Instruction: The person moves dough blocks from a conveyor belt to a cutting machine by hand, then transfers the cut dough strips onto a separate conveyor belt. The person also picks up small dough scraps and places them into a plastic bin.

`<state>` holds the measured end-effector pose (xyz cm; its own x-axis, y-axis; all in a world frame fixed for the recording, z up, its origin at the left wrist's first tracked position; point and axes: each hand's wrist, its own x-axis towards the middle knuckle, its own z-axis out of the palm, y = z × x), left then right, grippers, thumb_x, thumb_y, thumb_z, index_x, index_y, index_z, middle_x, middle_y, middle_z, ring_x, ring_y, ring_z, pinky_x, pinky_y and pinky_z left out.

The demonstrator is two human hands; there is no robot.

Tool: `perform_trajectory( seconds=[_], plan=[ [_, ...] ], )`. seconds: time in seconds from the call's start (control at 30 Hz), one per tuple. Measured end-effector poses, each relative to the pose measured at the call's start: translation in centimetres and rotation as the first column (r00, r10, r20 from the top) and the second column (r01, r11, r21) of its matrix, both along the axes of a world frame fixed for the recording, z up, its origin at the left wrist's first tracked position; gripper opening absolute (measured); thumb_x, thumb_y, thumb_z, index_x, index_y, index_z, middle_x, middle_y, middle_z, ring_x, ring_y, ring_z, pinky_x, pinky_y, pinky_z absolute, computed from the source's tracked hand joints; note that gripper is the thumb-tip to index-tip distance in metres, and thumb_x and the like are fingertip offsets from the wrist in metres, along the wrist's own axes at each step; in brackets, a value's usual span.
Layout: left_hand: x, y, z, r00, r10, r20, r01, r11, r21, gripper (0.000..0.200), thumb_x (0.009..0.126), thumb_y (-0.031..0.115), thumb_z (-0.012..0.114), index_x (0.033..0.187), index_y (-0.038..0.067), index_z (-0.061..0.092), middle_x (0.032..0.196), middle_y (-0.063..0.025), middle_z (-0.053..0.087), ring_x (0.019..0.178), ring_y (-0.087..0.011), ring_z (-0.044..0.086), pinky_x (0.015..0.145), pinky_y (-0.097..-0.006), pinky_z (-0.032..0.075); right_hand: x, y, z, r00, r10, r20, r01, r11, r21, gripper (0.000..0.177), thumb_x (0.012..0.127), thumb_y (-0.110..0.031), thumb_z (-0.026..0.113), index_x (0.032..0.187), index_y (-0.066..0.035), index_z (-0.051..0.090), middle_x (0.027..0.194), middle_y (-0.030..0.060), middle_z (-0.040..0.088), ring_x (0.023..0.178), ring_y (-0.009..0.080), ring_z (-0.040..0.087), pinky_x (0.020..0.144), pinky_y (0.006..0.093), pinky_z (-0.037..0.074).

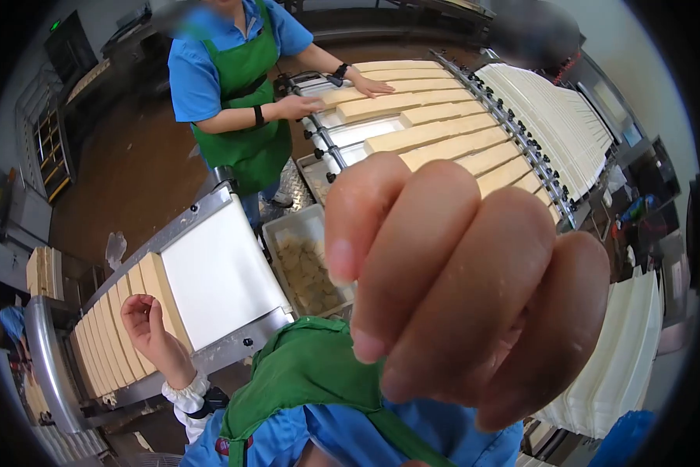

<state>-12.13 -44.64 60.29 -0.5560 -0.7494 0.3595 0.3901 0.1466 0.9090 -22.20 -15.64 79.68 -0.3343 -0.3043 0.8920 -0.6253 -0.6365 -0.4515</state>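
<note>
My right hand (pixel 463 284) looms close to the camera, its fingers bent inward in a loose fist with nothing seen in them. It covers part of the far conveyor and its pale yellow dough strips (pixel 435 140). Lower left, my left hand (pixel 151 335) is raised over a nearer row of dough strips (pixel 116 335), fingers half curled and thumb apart from them, holding nothing. These strips lie side by side on a white conveyor belt (pixel 217 268), whose inner end is bare.
Across from me, a person in a green apron (pixel 249 117) has both hands at the far dough strips. A bin (pixel 307 261) of dough scraps stands between the conveyors. Ridged white sheets (pixel 552 117) lie beyond a metal bar with black knobs (pixel 513 128).
</note>
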Motion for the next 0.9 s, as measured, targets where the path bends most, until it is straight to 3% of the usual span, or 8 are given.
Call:
perform_trajectory(
  seconds=[0.27,0.33,0.47,0.57,0.63,0.7,0.8,0.9],
  plan=[
    [3.9,-2.9,-3.2,0.972,0.178,0.157,-0.183,0.983,0.022,0.022,0.089,-0.007,0.055,0.109,0.002,0.054,0.098,-0.0035,0.056,0.091,-0.0111,0.052,0.085,-0.0244,0.043,-2.6,-8.3,-2.6,0.975,0.218,-0.051,-0.221,0.974,-0.054,0.01,0.09,-0.015,0.054,0.084,-0.014,0.047,0.079,0.0044,0.057,0.074,0.0195,0.055,0.074,0.0391,0.042],
    [5.3,-4.6,-6.5,0.958,0.186,0.219,-0.215,0.97,0.113,0.022,0.089,-0.005,0.057,0.109,0.004,0.055,0.095,-0.0011,0.055,0.088,-0.0094,0.052,0.083,-0.0239,0.044,-3.4,-12.5,-5.3,0.961,0.273,0.043,-0.275,0.959,0.064,0.004,0.084,-0.005,0.052,0.087,-0.009,0.051,0.083,0.0064,0.058,0.078,0.0198,0.055,0.076,0.0357,0.043],
    [9.2,-7.9,-16.6,0.836,0.162,0.525,-0.277,0.949,0.148,0.034,0.082,0.001,0.066,0.113,0.008,0.055,0.077,0.0023,0.053,0.07,-0.0072,0.05,0.063,-0.0216,0.043,-5.6,-25.0,-16.6,0.953,0.216,0.212,-0.295,0.822,0.487,0.021,0.077,0.005,0.054,0.097,-0.001,0.057,0.087,0.0086,0.059,0.083,0.0185,0.058,0.079,0.0293,0.047],
    [12.0,-8.6,-22.3,0.585,0.104,0.805,-0.293,0.952,0.09,0.065,0.071,0.016,0.077,0.128,0.01,0.046,0.069,-0.0037,0.055,0.062,-0.0157,0.054,0.057,-0.0315,0.046,-10.9,-34.1,-30.6,0.966,0.21,0.148,-0.211,0.32,0.923,0.035,0.079,-0.01,0.057,0.113,-0.002,0.06,0.098,0.0128,0.066,0.088,0.0232,0.064,0.079,0.0329,0.051],
    [12.9,-8.8,-21.8,0.481,0.099,0.871,-0.298,0.953,0.057,0.076,0.069,0.019,0.078,0.135,0.01,0.041,0.069,-0.0049,0.056,0.062,-0.0177,0.055,0.058,-0.0324,0.047,-12.9,-38.0,-36.0,0.988,0.059,0.143,-0.145,0.027,0.989,0.048,0.079,-0.019,0.06,0.124,-0.003,0.058,0.117,0.0203,0.062,0.103,0.0322,0.062,0.089,0.037,0.049],
    [13.6,-9.9,-22.7,0.387,0.024,0.922,-0.284,0.954,0.095,0.093,0.067,0.024,0.08,0.144,0.011,0.03,0.07,-0.007,0.058,0.064,-0.0208,0.058,0.06,-0.0345,0.048,-12.2,-41.2,-39.5,0.997,0.05,-0.052,0.045,0.139,0.989,0.05,0.08,-0.02,0.061,0.126,-0.001,0.056,0.123,0.0219,0.059,0.111,0.034,0.057,0.096,0.0384,0.046],
    [14.4,-10.6,-26.2,0.507,0.026,0.861,-0.262,0.957,0.125,0.096,0.068,0.024,0.08,0.146,0.012,0.027,0.074,-0.0082,0.06,0.066,-0.0203,0.06,0.06,-0.0353,0.049,-10.3,-46.0,-42.4,0.985,0.078,-0.154,0.13,0.255,0.958,0.059,0.084,-0.024,0.062,0.133,0.006,0.046,0.136,0.0246,0.048,0.13,0.0383,0.042,0.11,0.0412,0.034],
    [14.5,-11.1,-28.6,0.641,-0.028,0.767,-0.244,0.94,0.239,0.098,0.069,0.025,0.081,0.148,0.013,0.024,0.087,-0.0106,0.063,0.073,-0.0194,0.061,0.064,-0.0324,0.051,-7.8,-49.3,-44.3,0.935,0.087,-0.343,0.32,0.202,0.926,0.066,0.088,-0.031,0.058,0.141,0.004,0.036,0.147,0.0235,0.036,0.14,0.0357,0.028,0.116,0.0447,0.021]
  ],
)
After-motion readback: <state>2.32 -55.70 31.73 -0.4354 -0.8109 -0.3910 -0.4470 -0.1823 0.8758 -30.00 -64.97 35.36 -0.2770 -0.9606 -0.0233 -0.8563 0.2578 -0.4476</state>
